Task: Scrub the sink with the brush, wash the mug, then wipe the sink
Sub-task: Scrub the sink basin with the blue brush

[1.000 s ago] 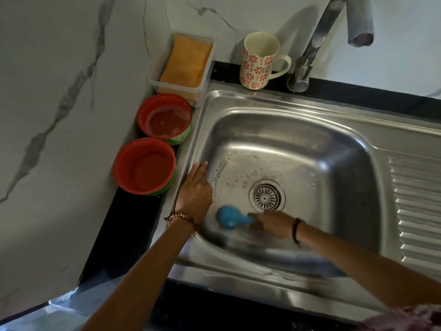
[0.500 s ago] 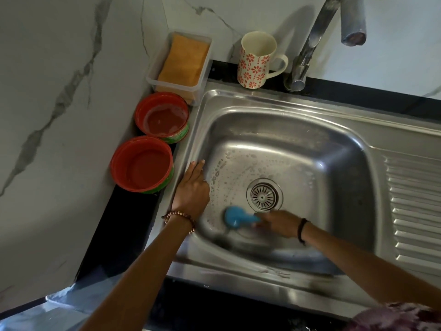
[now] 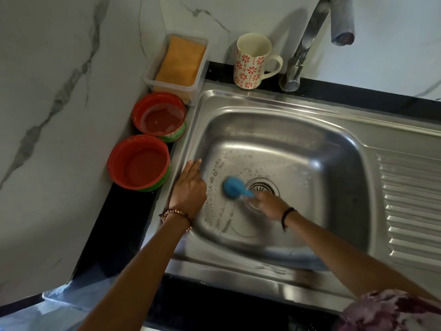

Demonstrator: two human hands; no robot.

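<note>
We see right hand (image 3: 267, 204) gripping brush (image 3: 235, 187) mid-frame, beside drain (image 3: 262, 187); left hand (image 3: 189, 187) flat on sink (image 3: 298, 108) rim. Mug (image 3: 253, 60) top centre on counter. Risks: wet handle slipping, left hand sliding, suds splashing.

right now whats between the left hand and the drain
In the head view, the blue brush head sits between the left hand and the drain, on the wet sink floor.

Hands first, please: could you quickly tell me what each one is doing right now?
Left hand: open, fingers straight, resting on the sink rim.
Right hand: closed, holding the blue brush.
</note>
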